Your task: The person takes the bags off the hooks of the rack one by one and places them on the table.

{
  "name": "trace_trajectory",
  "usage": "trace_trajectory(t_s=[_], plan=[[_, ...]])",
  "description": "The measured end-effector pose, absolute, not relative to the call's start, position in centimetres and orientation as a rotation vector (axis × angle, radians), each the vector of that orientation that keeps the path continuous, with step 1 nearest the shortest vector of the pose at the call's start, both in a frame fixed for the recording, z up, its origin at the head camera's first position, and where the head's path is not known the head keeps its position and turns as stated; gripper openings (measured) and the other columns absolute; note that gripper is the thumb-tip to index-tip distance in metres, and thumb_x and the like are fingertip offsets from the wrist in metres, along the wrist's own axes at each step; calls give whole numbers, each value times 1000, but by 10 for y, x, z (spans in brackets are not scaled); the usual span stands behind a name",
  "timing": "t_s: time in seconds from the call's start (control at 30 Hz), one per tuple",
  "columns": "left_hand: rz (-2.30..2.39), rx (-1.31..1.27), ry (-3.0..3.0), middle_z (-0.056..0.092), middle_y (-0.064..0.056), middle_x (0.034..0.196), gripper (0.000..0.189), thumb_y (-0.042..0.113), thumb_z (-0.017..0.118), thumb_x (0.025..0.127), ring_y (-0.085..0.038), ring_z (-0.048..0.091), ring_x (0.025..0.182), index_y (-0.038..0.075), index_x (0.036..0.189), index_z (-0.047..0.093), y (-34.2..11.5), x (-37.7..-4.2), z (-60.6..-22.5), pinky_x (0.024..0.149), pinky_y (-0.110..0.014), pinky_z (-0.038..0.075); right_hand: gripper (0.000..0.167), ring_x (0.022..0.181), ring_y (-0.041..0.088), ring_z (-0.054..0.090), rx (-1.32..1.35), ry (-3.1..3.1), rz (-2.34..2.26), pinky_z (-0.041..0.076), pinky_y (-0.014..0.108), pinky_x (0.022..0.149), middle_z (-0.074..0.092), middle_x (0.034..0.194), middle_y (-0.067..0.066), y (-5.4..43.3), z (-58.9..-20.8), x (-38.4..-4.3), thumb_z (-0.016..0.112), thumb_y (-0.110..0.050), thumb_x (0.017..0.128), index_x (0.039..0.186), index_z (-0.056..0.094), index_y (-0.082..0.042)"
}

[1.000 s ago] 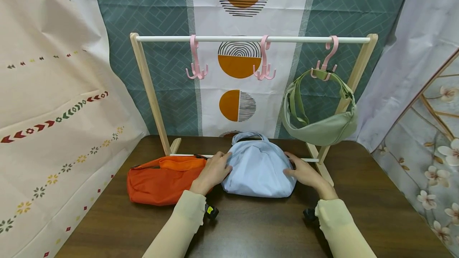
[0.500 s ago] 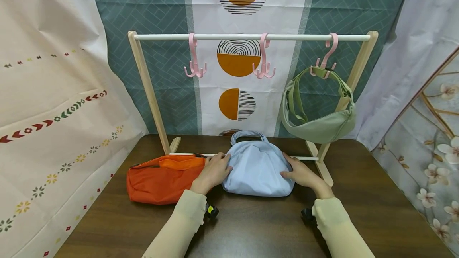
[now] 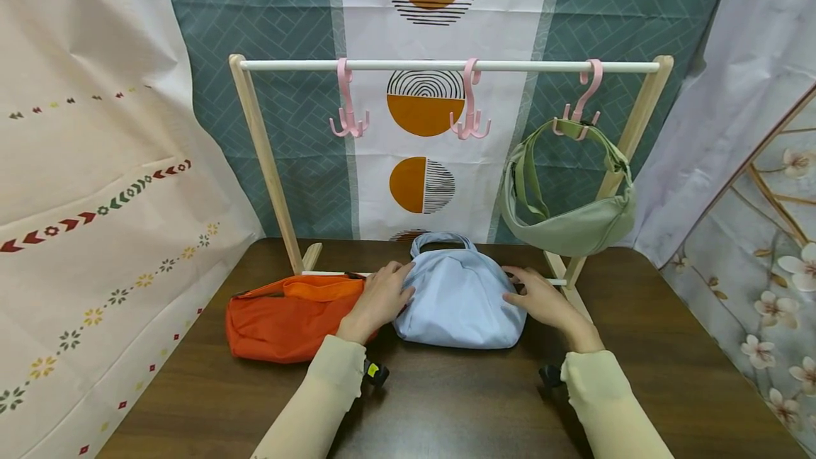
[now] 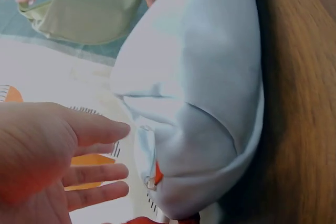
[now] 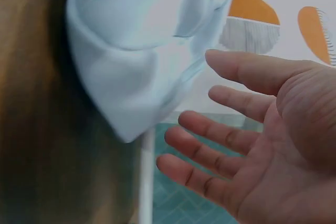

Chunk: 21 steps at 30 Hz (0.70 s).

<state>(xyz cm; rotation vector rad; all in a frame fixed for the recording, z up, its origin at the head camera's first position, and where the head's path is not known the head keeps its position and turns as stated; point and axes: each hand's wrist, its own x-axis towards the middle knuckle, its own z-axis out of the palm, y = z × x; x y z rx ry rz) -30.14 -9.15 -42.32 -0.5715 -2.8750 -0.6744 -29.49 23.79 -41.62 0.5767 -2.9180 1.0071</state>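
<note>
A light blue handbag [image 3: 460, 299] stands on the table with its top handle up. At its left side is my left hand [image 3: 380, 297], fingers extended; in the left wrist view the thumb and fingers [image 4: 100, 174] are spread right by the bag's zipper end. On the other side my right hand [image 3: 540, 297] is held with fingers spread, and the right wrist view shows the open palm [image 5: 252, 145] facing the bag, with nothing in it. Beside my left hand lies an orange bag [image 3: 287, 324], partly hidden behind that hand.
Behind the bags stands a wooden rack with a white bar [image 3: 408, 66]. Pink hooks [image 3: 348, 105] hang from it on the left, middle and right. A green bag [image 3: 574, 225] hangs from the right hook. The brown table [image 3: 459, 409] extends in front.
My right hand shifts slightly leftward and then back right, fingers a little more spread. The blue bag and left hand stay almost in place.
</note>
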Motion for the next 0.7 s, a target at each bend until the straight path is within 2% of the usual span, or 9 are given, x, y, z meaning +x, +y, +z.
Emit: trace_trajectory(t_s=[0.2, 0.33, 0.47, 0.6, 0.7], plan=[[-946, -641, -2794, 60, -15, 134, 48, 19, 65, 104, -31, 60, 119, 13, 151, 55, -90, -302, -418, 105, -50, 48, 46, 99, 30, 64, 649, -2809, 1046, 53, 42, 83, 64, 123, 25, 237, -397, -288, 66, -9, 102, 144, 55, 4], [-1108, -692, -2695, 62, -13, 129, 45, 14, 66, 103, -29, 62, 115, 15, 148, 58, -88, -304, -415, 98, -46, 54, 39, 100, 31, 67, 684, -2733, 1100, 55, 38, 82, 67, 117, 22, 238, -383, -282, 65, -7, 102, 139, 60, 4], [-1244, -757, -2577, 64, -14, 124, 43, 9, 64, 103, -27, 64, 112, 13, 145, 59, -85, -303, -411, 97, -48, 55, 34, 100, 30, 70, 659, -2665, 1140, 55, 32, 80, 71, 114, 16, 243, -368, -275, 63, -8, 104, 137, 63, 1], [-1385, -774, -2459, 66, -15, 120, 44, 3, 63, 102, -28, 66, 107, 9, 145, 57, -83, -301, -405, 98, -49, 54, 29, 93, 19, 68, 584, -2571, 1179, 55, 27, 74, 73, 112, 14, 249, -356, -267, 60, -12, 106, 134, 67, -5], [-1444, -758, -2419, 67, -15, 119, 44, 3, 62, 102, -28, 67, 105, 8, 145, 57, -82, -298, -400, 97, -46, 55, 27, 87, 12, 67, 572, -2464, 1240, 56, 25, 70, 73, 109, 14, 253, -350, -262, 58, -9, 107, 131, 68, -3]])
